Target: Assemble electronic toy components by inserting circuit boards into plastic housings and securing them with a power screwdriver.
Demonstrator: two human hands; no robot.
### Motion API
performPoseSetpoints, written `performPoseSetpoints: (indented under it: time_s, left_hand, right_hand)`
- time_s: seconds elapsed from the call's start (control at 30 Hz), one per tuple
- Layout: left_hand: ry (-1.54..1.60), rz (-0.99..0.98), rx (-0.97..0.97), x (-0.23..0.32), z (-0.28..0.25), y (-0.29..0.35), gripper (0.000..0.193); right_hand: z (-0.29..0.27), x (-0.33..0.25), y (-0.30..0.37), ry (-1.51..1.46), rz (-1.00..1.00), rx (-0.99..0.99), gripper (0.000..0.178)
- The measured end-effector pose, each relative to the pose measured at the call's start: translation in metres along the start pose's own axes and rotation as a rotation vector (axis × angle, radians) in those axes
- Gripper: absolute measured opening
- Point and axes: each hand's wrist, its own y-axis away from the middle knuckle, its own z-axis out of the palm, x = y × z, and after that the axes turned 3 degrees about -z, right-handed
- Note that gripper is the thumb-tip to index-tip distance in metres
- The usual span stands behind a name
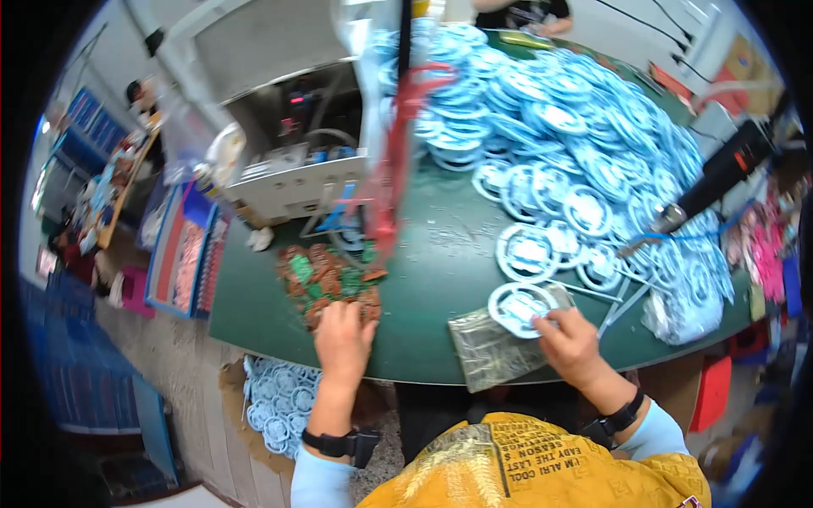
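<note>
My right hand [576,345] pinches the edge of a light blue plastic ring [517,310] with a paler piece across its middle. The ring sits over a dull olive, worn-looking pad [484,349] at the near edge of the table. To the left, my left hand [343,343] reaches into a heap of small brown and green pieces [326,276]. Its fingers are curled down close together, with the tips partly hidden among the pieces. Whether a piece is between them cannot be made out.
A large mound of light blue rings [550,102] covers the far right of the green table [440,296]. A dark hand tool [720,173] hangs at right. An open-fronted machine [296,169] stands behind the heap. A box [233,398] of blue parts stands below. Another person [525,13] sits opposite.
</note>
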Motion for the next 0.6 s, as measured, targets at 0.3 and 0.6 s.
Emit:
performPoseSetpoints:
  time_s: [0.3,0.6]
  left_hand:
    - [0.55,0.03,-0.198,0.088,-0.011,0.012,0.039]
    - [0.472,0.264,-0.245,0.132,0.021,0.035,0.027]
  right_hand:
    - [0.005,-0.011,0.043,-0.071,0.027,-0.031,0.036]
    - [-0.014,0.001,0.044,-0.209,0.086,-0.004,0.052]
